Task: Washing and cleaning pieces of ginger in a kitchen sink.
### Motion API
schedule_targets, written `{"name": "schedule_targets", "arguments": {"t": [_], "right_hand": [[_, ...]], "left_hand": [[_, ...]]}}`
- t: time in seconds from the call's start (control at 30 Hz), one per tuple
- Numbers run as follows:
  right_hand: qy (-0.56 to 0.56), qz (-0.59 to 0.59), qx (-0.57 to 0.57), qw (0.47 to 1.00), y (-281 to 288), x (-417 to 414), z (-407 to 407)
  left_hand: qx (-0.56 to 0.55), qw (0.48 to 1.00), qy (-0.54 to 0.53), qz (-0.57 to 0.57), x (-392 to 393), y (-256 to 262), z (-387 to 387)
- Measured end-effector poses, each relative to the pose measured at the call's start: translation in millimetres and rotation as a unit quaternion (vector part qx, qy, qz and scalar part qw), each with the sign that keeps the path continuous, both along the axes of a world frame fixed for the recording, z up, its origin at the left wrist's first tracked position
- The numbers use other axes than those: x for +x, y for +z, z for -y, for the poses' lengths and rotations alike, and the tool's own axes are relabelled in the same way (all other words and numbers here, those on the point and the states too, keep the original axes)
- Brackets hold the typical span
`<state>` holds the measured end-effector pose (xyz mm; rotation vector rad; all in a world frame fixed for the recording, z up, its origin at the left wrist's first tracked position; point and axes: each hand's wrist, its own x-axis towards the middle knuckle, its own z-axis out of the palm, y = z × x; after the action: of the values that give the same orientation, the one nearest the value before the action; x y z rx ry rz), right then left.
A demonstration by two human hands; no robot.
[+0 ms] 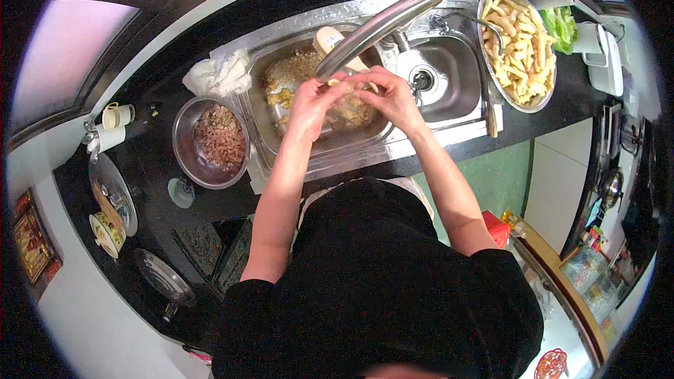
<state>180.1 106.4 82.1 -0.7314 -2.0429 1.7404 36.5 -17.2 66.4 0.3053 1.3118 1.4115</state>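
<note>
My left hand (310,108) and my right hand (387,96) meet over the large basin of a steel sink (274,155), beneath the end of the curved metal faucet (379,31). Between the fingertips of both is a small pale piece of food (337,82), partly hidden by the fingers. Murky water with yellowish bits (279,96) lies in the basin below. A wooden-backed brush (329,39) rests near the basin's back, partly behind the faucet. Left of the sink, a steel bowl (181,166) holds reddish-brown shreds. To the right, an oval tray (480,10) is heaped with pale yellow pieces, apparently chicken feet.
A crumpled white cloth (218,73) lies at the sink's left corner. The small basin (458,100) with its drain is to the right. Leafy greens (561,29) sit beyond the tray. A small glass bowl (181,192), a patterned pot (108,237) and lids stand at the left.
</note>
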Motion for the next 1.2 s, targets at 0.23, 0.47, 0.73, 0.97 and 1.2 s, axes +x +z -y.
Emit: {"name": "schedule_targets", "arguments": {"t": [0.23,0.47,0.73,0.97,1.2], "right_hand": [[0.091,0.155,0.476,0.861,-22,29,-91],[0.07,0.223,0.268,0.935,-50,39,-115],[0.048,0.119,0.474,0.871,-54,35,-124],[0.03,0.124,0.308,0.943,-44,33,-118],[-0.005,0.12,0.405,0.906,-44,42,-99]], "left_hand": [[-0.003,0.996,0.082,0.046,-15,-32,0],[-0.067,0.982,0.144,0.103,-2,-28,-20],[-0.018,0.969,0.139,0.203,-9,-44,-22],[-0.002,0.983,0.131,0.128,-11,-48,-18],[-0.027,0.993,0.098,0.061,-8,-35,-29]]}}
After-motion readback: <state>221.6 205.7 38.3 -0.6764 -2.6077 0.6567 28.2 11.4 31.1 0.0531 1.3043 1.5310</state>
